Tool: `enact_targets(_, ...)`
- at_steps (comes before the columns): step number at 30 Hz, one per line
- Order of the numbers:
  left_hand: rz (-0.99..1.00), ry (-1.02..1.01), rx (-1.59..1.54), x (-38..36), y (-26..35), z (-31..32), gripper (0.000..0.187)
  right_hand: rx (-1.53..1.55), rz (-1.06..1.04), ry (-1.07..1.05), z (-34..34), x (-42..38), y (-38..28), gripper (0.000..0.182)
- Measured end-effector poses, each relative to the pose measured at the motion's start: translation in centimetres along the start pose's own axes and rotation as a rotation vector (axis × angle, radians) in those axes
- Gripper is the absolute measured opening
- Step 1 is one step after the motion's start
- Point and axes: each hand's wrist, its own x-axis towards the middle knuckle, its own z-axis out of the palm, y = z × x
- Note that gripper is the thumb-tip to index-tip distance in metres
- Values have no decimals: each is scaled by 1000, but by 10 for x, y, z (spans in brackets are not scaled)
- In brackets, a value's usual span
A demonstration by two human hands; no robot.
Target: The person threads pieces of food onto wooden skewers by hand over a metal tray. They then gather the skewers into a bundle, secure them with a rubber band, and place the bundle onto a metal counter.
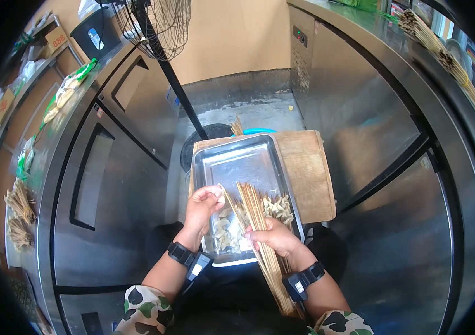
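My left hand [199, 212] is closed in a pinch on a small pale food piece [221, 197], at the tip of a single skewer slanting out from my other hand. My right hand [276, 237] is wrapped round a thick bundle of thin bamboo skewers [252, 202] that runs down towards my lap. Below both hands is a shallow metal tray [240, 159]. Loose pale slices [226, 237] lie in its near left part. To the right of the bundle, more pale pieces [278, 207] are gathered in the tray beside skewer tips.
The tray rests on a wooden board [310, 176]. Steel cabinets [117, 184] flank me on both sides. A black stand pole [179, 92] with a wire fan cage rises ahead. Skewer bundles lie on the left counter [20, 204] and right counter [436, 47].
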Motion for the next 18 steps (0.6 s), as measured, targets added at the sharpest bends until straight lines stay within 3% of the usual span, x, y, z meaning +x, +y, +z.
enact_targets(12,189,40,41,3,14,17,17,-39,15,-4,3,-1,-2,12)
enact_targets(18,185,40,23,2,14,21,16,-46,10,-12,1,1,0,10)
